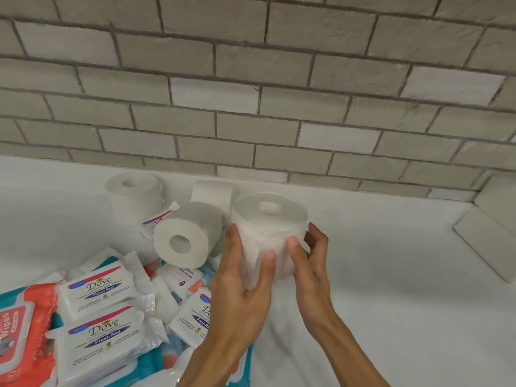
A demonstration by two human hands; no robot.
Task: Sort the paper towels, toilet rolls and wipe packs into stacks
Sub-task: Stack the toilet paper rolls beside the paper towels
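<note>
Frame centre: an upright white toilet-paper roll (268, 233) is being gripped by curled fingers of the left hand (240, 280) and right hand (310, 263) over the white table (391, 275), apparently being kept apart from plastic wipe packs (97, 289), lower left.

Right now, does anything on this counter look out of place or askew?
Yes. One toilet roll lies on its side, hole toward the camera, while the roll behind it stands upright. The Dove wipe packs lie jumbled, overlapping at angles, not stacked.
</note>
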